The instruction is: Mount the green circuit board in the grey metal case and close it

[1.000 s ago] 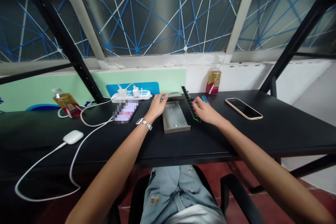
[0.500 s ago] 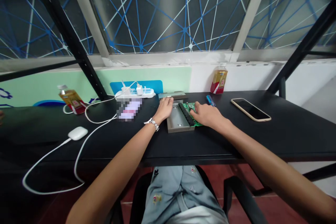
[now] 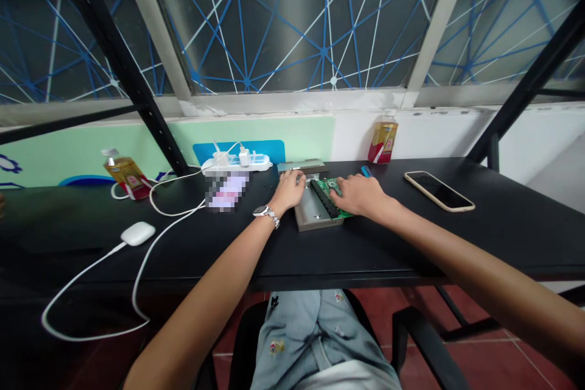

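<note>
A shallow grey metal case [image 3: 311,202] lies on the black desk in front of me. My left hand [image 3: 287,189], fingers bent, grips the case by its left rim near the far corner. Along the case's right side is a green circuit board [image 3: 329,185] with a long black connector strip [image 3: 323,198]. My right hand [image 3: 359,193] holds the board at its right side, thumb towards the strip. That hand hides much of the board, and its fingertips are partly out of sight.
Behind the case lies a flat grey metal panel [image 3: 311,166]. A blue-handled tool [image 3: 366,171] sits partly behind my right hand. A phone [image 3: 439,191] and bottle [image 3: 382,140] are to the right. Leftward are a power strip [image 3: 235,163], white cable [image 3: 142,268], earbud case [image 3: 138,233] and another bottle [image 3: 128,175].
The case has shifted slightly right and turned a little. My left wrist has rolled, showing the watch face. My right hand's fingers have moved forward and now cover more of the blue-handled tool.
</note>
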{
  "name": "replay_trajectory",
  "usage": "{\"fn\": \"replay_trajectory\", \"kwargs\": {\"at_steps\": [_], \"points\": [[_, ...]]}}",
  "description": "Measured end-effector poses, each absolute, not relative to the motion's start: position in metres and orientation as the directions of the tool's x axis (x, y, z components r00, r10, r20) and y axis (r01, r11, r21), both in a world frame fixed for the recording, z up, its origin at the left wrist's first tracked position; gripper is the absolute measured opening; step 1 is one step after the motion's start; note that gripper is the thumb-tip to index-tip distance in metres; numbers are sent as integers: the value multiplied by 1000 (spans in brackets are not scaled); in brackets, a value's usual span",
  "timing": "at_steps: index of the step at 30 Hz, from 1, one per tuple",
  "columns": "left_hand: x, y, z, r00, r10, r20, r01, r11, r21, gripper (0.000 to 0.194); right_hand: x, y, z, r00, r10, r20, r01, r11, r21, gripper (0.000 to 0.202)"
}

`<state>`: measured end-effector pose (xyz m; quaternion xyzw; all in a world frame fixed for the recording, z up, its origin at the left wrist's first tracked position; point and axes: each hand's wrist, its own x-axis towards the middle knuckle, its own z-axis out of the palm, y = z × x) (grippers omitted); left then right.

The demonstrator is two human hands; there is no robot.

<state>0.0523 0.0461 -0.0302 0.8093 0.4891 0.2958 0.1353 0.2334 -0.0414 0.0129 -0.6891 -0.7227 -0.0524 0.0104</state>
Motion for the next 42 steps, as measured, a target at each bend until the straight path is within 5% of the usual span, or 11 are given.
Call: {"fn": "replay_trajectory", "kwargs": {"at_steps": [10,26,42], "points": [[50,51,-35,348,868,354,721,-489,491,35,225,-18,17,-102,995,-3,993,102,59,46],[51,47,-30,351,872,342,728,-484,485,35,219,-19,6,-70,992,102,995,62,73,43],[54,37,-29,315,888,334,646,-458,610,62,166,-23,7,-149,983,108,989,150,-2,37]]}}
